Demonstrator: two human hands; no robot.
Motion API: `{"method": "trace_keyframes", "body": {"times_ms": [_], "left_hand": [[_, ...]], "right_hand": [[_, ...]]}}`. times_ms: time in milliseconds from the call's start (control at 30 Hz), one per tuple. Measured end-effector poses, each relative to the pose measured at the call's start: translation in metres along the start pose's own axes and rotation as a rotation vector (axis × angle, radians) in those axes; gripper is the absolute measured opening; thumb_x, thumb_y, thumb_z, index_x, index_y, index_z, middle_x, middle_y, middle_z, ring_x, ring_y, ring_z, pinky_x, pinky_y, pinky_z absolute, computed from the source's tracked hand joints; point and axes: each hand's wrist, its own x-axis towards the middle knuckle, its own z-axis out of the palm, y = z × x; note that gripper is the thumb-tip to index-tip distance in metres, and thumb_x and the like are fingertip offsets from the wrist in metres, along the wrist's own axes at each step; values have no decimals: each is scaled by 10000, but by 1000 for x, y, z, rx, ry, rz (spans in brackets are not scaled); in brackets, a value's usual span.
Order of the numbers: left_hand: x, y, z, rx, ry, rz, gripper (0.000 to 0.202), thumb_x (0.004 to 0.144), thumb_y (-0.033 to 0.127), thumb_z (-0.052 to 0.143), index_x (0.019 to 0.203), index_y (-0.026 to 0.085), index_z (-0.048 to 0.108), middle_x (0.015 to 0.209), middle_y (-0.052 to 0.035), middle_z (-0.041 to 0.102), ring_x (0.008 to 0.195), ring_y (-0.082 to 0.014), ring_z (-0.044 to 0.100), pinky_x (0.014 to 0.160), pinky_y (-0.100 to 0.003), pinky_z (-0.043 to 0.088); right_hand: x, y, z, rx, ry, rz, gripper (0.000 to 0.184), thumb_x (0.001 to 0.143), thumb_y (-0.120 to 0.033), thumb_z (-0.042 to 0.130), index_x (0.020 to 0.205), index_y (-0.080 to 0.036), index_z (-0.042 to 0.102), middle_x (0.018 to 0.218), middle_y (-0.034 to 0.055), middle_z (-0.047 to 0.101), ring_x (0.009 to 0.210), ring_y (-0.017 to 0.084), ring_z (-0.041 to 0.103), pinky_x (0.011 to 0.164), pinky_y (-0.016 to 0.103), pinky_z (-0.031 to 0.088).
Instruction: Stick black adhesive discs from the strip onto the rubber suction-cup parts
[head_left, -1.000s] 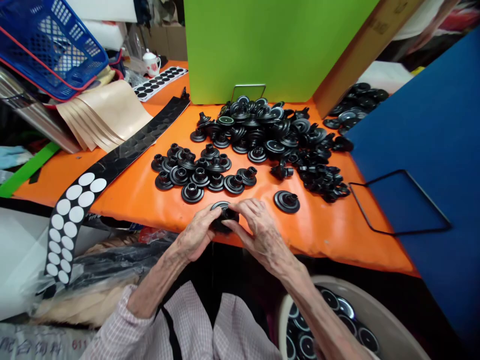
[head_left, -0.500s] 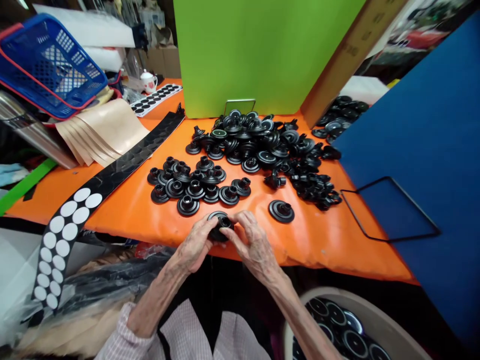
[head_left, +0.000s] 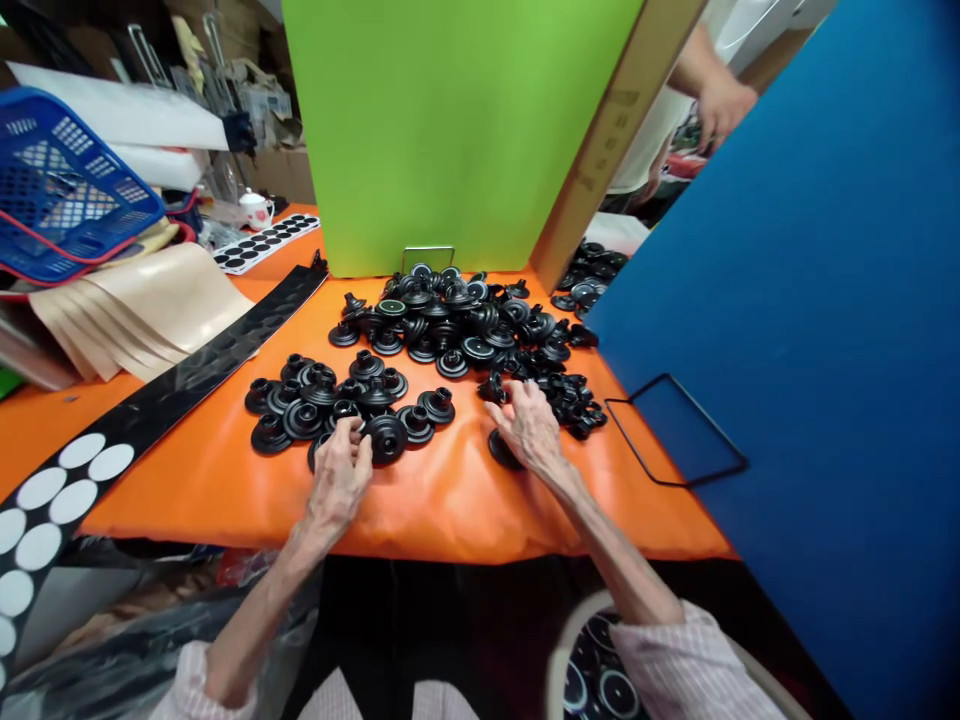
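Note:
My left hand (head_left: 341,478) is at the front of a group of black stepped discs (head_left: 304,418) with raised hubs. Its curled fingers and thumb are at the left edge of one black disc (head_left: 387,440), which sits tilted with its face toward me. To the right, my right hand (head_left: 531,430) reaches to the front of the heap, thumb and fingertips closed at a small black knob (head_left: 493,387). Below that palm lies a single black disc (head_left: 504,452), partly covered by the hand.
A large heap of black discs (head_left: 442,330) fills the back of the orange tabletop (head_left: 442,510). A green panel (head_left: 465,130) and blue panel (head_left: 787,330) border it. A strip of white round stickers (head_left: 71,500) lies left; a tub (head_left: 559,655) stands below. Another person's hand (head_left: 724,105) shows behind.
My hands have moved apart from the disc they both held. The left has brought it to the group's front edge; the right has moved to the small knob. The view has shifted right.

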Motion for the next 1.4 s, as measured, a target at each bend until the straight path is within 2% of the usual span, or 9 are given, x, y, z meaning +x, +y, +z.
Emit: {"method": "trace_keyframes", "body": {"times_ms": [133,300,367,533,667,833,1033,1200,1400], "left_hand": [[-5,2,4,354,144,175,217,866,233,476,1021,158,609,933,-105,656,774,-205,638,722,-313,487],[-17,18,-8,433,186,131,252,865,248,498,1041,159,654,989,-115,645,788,-213,624,659,-296,455],[-29,29,-10,218,128,63,239,857,315,527,972,166,674,938,-96,646,717,-186,609,653,-293,462],[-59,49,5,-736,-471,-427,418,810,478,616,1068,153,667,983,-103,677,831,-206,649,724,-321,539],[-60,41,14,-1064,-469,-595,332,766,374,706,998,136,705,1079,-112,685,930,-216,645,779,-343,560],[-36,27,8,-990,-296,-612,295,693,329,774,860,91,722,924,-119,720,799,-197,655,682,-305,573],[-32,22,9,-1001,-321,-556,343,665,365,794,867,97,718,894,-107,723,799,-199,658,676,-308,572],[-40,21,7,-1024,-326,-531,363,715,399,758,903,94,699,901,-111,715,796,-186,654,684,-305,559],[-39,19,9,-1042,-346,-473,371,744,437,723,878,94,687,914,-124,705,818,-194,644,677,-302,549]], "right_hand": [[22,8,5,17,-1,23,101,792,-248,506,802,-192,589,883,140,625,914,306,557,875,472,402],[19,5,-21,159,-13,103,224,842,-332,440,787,-190,604,783,88,633,782,237,585,762,371,437],[0,-4,-32,239,-44,130,293,866,-399,411,802,-188,604,721,51,618,702,202,584,675,323,449],[-78,-47,-39,669,-285,253,424,892,-552,400,845,-184,605,692,20,616,637,162,591,593,272,491],[-99,-54,-29,540,-229,237,385,891,-512,434,860,-192,647,768,56,637,706,204,603,673,345,521],[-67,-21,-15,259,16,162,363,843,-375,442,1110,-183,596,1109,149,582,1070,303,522,980,515,389],[-4,3,10,-75,27,27,319,913,-277,325,1081,-166,572,1011,140,604,930,245,579,820,382,470],[40,16,32,-125,23,20,226,833,-256,466,1006,-148,564,987,163,590,926,286,561,770,399,449],[36,19,22,-40,11,-1,270,824,-271,458,1031,-149,584,960,143,597,739,237,585,656,374,457]]}}
